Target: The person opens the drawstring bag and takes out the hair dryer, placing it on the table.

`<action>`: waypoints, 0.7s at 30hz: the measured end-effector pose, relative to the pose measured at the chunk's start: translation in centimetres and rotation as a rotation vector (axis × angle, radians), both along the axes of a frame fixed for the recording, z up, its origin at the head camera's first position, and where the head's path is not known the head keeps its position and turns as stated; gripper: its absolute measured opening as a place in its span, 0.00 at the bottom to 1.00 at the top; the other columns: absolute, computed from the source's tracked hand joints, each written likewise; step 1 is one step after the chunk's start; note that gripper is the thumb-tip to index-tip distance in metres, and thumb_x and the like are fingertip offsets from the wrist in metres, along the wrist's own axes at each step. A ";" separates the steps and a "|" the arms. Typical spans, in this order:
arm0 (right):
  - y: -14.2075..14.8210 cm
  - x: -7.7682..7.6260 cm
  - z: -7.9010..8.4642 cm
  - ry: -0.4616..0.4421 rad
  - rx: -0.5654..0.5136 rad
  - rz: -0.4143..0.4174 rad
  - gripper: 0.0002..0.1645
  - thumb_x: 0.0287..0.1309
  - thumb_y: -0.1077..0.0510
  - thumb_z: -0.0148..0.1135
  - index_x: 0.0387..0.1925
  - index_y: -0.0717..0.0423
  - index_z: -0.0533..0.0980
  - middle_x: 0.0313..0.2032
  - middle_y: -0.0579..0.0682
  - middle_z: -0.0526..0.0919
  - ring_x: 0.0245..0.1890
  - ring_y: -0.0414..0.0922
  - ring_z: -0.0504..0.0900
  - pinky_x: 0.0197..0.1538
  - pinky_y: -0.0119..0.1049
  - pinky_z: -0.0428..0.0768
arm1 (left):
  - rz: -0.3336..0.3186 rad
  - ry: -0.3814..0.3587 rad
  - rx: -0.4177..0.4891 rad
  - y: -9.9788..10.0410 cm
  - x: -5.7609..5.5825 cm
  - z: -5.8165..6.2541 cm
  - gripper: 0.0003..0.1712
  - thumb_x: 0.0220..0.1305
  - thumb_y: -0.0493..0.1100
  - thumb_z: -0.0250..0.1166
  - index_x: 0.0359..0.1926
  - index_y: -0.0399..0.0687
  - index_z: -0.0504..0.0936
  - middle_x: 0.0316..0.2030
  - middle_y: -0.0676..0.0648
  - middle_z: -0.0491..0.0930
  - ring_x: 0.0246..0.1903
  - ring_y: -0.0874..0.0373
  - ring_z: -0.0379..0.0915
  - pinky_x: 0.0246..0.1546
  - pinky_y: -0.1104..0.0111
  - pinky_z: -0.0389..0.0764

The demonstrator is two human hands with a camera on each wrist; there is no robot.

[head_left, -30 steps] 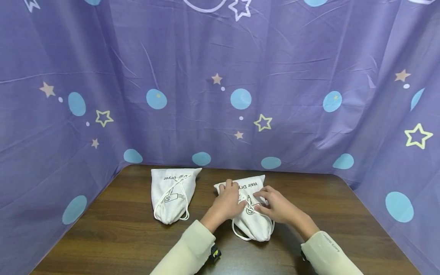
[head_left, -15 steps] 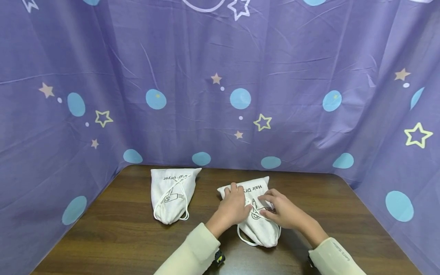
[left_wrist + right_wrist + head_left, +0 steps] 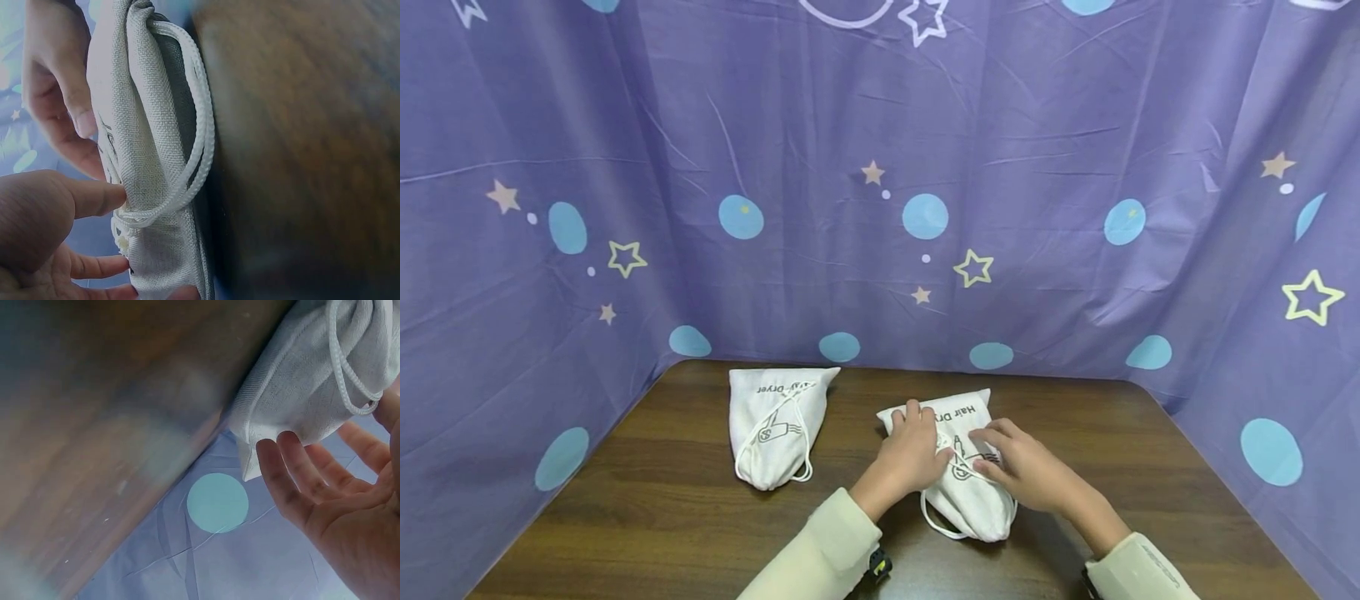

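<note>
A white drawstring bag [image 3: 966, 504] printed "Hair Dryer" lies on the table, its narrow gathered end towards me and its cord looped at the sides. Across its left part rests my left hand [image 3: 910, 457], fingers spread. Up close in the left wrist view, the thumb [image 3: 103, 199] meets the bag by the white cord [image 3: 203, 119], and the other fingers touch the cloth. My right hand [image 3: 1026, 467] lies at the bag's right side, fingers loosely bent. In the right wrist view its fingertips [image 3: 267, 450] are at the cloth; firm contact is hard to judge.
A second white "Hair Dryer" bag [image 3: 775, 433] lies to the left on the brown wooden table [image 3: 647, 517]. A purple curtain [image 3: 850, 283] with stars and blue dots hangs behind the table and along both sides.
The bag under my hands has slid a little to the right and towards me. Both hands have moved along with it. The left bag stays where it was.
</note>
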State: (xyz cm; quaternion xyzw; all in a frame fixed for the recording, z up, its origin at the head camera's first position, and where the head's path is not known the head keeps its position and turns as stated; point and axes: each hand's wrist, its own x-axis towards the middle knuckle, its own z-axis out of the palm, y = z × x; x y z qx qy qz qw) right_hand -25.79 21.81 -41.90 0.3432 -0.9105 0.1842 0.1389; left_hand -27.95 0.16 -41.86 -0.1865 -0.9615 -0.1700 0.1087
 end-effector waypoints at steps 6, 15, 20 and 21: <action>0.8 1.4 0.0 0.041 0.004 -0.008 0.26 0.73 0.51 0.59 0.66 0.59 0.74 0.57 0.52 0.78 0.51 0.43 0.79 0.53 0.48 0.81 | -0.002 -0.008 0.006 0.0 0.0 0.1 0.34 0.63 0.54 0.71 0.57 0.32 0.74 0.52 0.36 0.68 0.52 0.39 0.68 0.33 0.55 0.83; 1.9 2.9 0.3 0.117 0.104 0.015 0.45 0.61 0.29 0.64 0.70 0.50 0.72 0.59 0.47 0.76 0.54 0.43 0.78 0.52 0.49 0.81 | -0.002 -0.014 0.014 -0.1 -0.2 0.1 0.34 0.63 0.54 0.71 0.58 0.32 0.74 0.52 0.37 0.68 0.53 0.40 0.67 0.35 0.55 0.83; 2.2 3.2 0.0 0.162 0.167 0.059 0.62 0.38 0.18 0.68 0.71 0.46 0.70 0.62 0.43 0.73 0.55 0.41 0.75 0.49 0.48 0.79 | -0.012 -0.031 0.024 -0.1 -0.3 0.0 0.34 0.63 0.54 0.71 0.58 0.32 0.73 0.53 0.37 0.68 0.53 0.40 0.66 0.37 0.55 0.83; 2.2 3.3 -0.1 0.164 0.175 0.069 0.65 0.35 0.16 0.68 0.72 0.45 0.70 0.62 0.43 0.73 0.55 0.42 0.75 0.49 0.48 0.79 | -0.013 -0.033 0.024 -0.1 -0.3 0.0 0.34 0.63 0.54 0.70 0.59 0.32 0.73 0.53 0.37 0.68 0.53 0.40 0.66 0.37 0.55 0.83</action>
